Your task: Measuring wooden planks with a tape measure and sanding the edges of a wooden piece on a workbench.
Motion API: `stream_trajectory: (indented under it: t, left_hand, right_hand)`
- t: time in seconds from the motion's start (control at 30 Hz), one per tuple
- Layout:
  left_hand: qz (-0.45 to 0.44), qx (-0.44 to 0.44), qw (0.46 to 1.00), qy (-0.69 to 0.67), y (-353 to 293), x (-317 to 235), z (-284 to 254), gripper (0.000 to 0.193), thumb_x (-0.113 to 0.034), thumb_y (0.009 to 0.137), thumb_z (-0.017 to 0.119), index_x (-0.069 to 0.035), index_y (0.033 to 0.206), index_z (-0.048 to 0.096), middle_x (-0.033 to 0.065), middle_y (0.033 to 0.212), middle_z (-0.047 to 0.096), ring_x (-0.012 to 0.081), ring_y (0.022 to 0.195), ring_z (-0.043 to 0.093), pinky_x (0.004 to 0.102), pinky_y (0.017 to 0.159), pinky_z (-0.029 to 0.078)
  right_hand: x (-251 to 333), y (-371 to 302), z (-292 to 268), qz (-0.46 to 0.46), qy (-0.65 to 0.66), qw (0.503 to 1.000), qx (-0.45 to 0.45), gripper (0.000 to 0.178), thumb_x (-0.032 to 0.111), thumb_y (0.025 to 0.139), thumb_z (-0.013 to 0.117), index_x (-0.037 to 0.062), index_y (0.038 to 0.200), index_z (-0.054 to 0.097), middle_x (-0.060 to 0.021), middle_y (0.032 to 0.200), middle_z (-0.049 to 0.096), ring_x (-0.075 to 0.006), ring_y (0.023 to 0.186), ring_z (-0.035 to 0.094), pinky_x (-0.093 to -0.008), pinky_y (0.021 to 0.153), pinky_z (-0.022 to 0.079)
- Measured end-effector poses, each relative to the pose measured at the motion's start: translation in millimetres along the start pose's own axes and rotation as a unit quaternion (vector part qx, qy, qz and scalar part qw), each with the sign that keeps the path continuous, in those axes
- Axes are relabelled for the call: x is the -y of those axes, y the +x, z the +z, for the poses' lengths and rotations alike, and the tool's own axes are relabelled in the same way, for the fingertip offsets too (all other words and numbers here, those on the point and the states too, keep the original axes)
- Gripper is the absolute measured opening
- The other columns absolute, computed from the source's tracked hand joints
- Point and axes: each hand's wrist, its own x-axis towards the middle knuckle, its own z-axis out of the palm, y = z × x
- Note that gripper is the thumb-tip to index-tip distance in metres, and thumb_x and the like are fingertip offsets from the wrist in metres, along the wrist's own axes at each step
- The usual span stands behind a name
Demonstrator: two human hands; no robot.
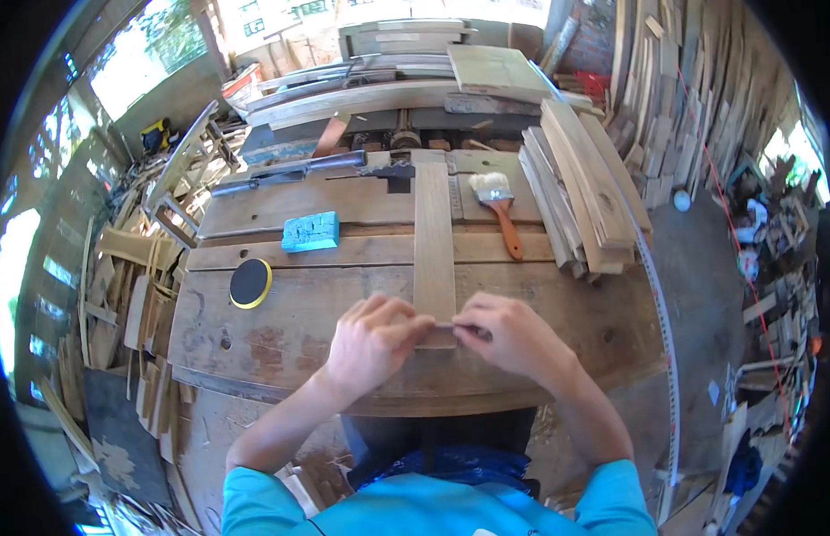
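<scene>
Both hands close on the near end of a narrow wooden board [434, 241]: the left hand [372, 339] curls its fingers over the board's lower left corner, the right hand [509, 335] pinches a small thin object (too small to identify) against the lower right corner. The board lies lengthwise at the centre of the workbench [290, 322]. A paintbrush [499, 207] sits right of it, a blue block [310, 231] and black disc [250, 283] left.

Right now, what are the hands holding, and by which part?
Both hands, left hand and right hand, grip the near end of the wooden plank lying on the workbench. The right may pinch a small tool; unclear.
</scene>
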Motion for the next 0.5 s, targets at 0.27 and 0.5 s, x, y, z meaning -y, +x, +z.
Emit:
stream_trajectory:
  t: [0.27, 0.5]
  left_hand:
    - [-0.040, -0.010, 0.999, -0.015, 42.4, 32.4, 9.3, 0.024, -0.016, 0.086, 0.088, -0.013, 0.109, 0.082, 0.0047, 0.116, 0.074, 0.0279, 0.107, 0.071, 0.0398, 0.092, 0.061]
    - [0.181, -0.384, 0.873, -0.241, 53.5, -5.7, -56.9, 0.063, -0.031, 0.091, 0.086, -0.003, 0.139, 0.056, 0.0168, 0.133, 0.059, 0.0309, 0.116, 0.066, 0.0462, 0.092, 0.057]
  right_hand:
    - [-54.6, 60.3, -3.9, -0.054, -0.050, 0.997, -0.037, 0.016, 0.015, 0.098, 0.075, 0.0007, 0.105, 0.080, -0.0141, 0.101, 0.074, -0.0354, 0.090, 0.075, -0.0435, 0.082, 0.061]
    - [-66.8, 60.2, 7.1, -0.103, 0.017, 0.991, -0.089, 0.011, 0.009, 0.095, 0.080, 0.0010, 0.102, 0.078, -0.0107, 0.100, 0.074, -0.0317, 0.089, 0.075, -0.0399, 0.083, 0.062]
